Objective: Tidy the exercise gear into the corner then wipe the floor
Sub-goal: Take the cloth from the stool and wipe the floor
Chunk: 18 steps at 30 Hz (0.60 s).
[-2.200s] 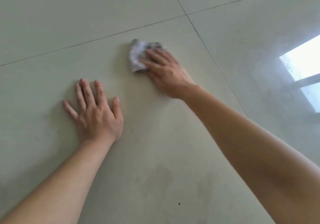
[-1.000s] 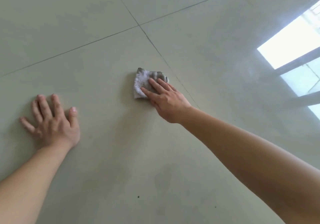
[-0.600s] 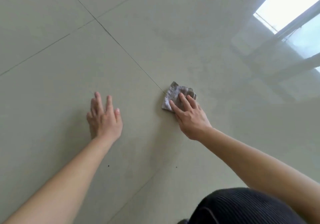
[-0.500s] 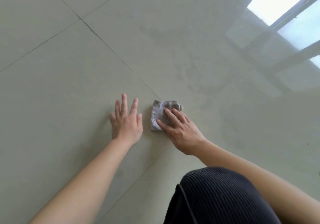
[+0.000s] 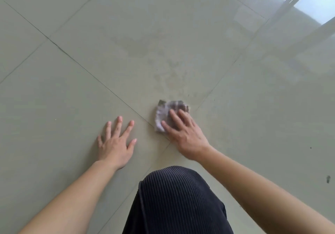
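Head view: left hand point(image 5: 116, 145) splayed on floor point(image 5: 54, 88), right hand point(image 5: 184, 134) flat atop rag point(image 5: 163, 113).

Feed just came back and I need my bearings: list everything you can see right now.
floor: one, pale grey-green glossy tiles, fills the view
grout lines: several, dark and thin, meeting near the hands
cloth: one, grey-white, crumpled, on the floor under the right fingers
smudged patch: one, dull and streaky, just beyond the cloth
dark specks: a few, scattered on the tiles at right
window reflection: one, bright, top right corner
knee: one, dark ribbed fabric, bottom centre
left hand: one, flat on the floor, fingers spread, beside the cloth
right hand: one, straight fingers pressing on the cloth
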Tool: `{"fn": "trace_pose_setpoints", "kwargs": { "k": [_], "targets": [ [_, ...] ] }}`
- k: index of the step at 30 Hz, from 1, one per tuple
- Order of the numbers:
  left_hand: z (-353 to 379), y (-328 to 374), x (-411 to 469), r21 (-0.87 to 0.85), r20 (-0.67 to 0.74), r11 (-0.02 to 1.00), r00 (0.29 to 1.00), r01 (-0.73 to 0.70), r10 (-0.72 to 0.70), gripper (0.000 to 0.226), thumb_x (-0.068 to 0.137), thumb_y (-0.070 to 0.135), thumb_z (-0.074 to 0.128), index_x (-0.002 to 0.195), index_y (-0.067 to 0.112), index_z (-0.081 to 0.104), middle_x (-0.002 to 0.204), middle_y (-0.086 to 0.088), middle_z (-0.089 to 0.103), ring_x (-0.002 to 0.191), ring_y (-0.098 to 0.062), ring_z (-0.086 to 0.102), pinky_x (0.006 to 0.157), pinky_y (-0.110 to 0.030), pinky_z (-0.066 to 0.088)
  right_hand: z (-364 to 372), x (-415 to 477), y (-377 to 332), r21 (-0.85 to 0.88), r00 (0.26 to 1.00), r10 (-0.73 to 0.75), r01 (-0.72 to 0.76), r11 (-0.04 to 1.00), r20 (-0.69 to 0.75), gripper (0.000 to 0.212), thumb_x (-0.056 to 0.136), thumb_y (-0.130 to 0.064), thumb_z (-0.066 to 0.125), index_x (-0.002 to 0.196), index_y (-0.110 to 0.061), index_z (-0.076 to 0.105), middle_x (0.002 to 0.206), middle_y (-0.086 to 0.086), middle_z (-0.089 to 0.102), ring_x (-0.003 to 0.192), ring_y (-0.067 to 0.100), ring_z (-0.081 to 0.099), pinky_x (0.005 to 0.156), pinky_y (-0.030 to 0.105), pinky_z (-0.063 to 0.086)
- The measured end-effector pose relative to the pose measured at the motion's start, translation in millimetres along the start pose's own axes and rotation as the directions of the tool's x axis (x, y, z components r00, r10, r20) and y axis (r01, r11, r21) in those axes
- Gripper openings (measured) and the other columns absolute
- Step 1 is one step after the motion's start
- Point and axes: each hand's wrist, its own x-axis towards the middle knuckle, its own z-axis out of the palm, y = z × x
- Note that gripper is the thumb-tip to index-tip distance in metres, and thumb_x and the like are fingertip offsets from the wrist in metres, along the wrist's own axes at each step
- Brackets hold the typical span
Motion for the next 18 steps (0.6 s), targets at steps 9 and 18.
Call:
{"fn": "trace_pose_setpoints", "kwargs": {
  "k": [9,18],
  "targets": [
    [-68.4,5.2,26.1,-0.022,0.247,0.999,0.968,0.044,-0.037,0.049,0.1,0.055,0.028,0.148,0.048,0.03,0.163,0.016,0.003,0.15,-0.024,0.013,0.117,-0.056,0.019,-49.4,54.6,119.2,0.072,0.938,0.336,-0.33,0.941,-0.09,0.048,0.105,-0.044,0.031,0.154,-0.043,0.027,0.166,0.012,0.015,0.15,0.035,0.012,0.124,0.046,0.005],
    [-160.8,-37.2,60.9,0.109,-0.014,0.991,0.996,-0.082,0.084,0.063,0.1,0.054,0.03,0.156,0.03,0.014,0.165,-0.005,0.001,0.15,-0.03,0.011,0.118,-0.049,0.022,-31.6,63.6,15.1,0.006,1.0,0.023,-0.023,1.0,-0.003,0.057,0.103,-0.051,0.02,0.157,-0.034,0.02,0.166,0.017,0.007,0.149,0.045,0.006,0.122,0.051,0.004]
  ]
}}
